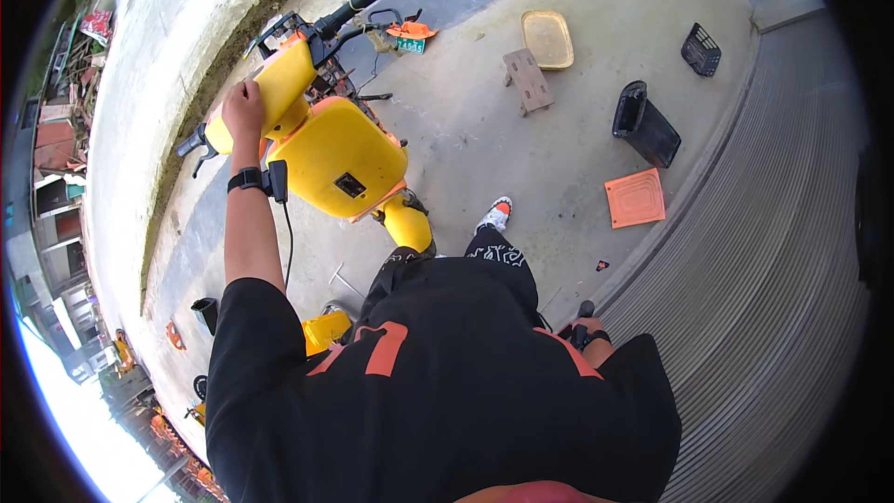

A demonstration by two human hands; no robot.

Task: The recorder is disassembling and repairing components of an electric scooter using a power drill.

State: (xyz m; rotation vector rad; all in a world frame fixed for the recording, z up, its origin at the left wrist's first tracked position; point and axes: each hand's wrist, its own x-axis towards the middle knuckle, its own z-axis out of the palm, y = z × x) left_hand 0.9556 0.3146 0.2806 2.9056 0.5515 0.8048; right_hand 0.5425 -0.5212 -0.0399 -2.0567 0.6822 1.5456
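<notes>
A scooter with yellow body panels stands partly taken apart in front of me, to the left. My left hand (244, 112) has its fingers curled on the yellow handlebar cover (287, 84), near the left grip (191, 142). Below it is the yellow front panel (340, 156) with a small dark latch plate, and the yellow front fender (407, 224) is lower down. My right hand (589, 325) is low by my right side, its fingers closed. A dark rounded end (586, 308) sticks out beside it; the rest is hidden by my shirt.
A T-handled tool (346, 279) and a yellow part (326, 330) lie near my left leg. To the right are a wooden stool (529, 82), a yellow tray (548, 39), a black bin (646, 129), an orange lid (636, 198), a black basket (701, 50) and a ribbed metal shutter (782, 224).
</notes>
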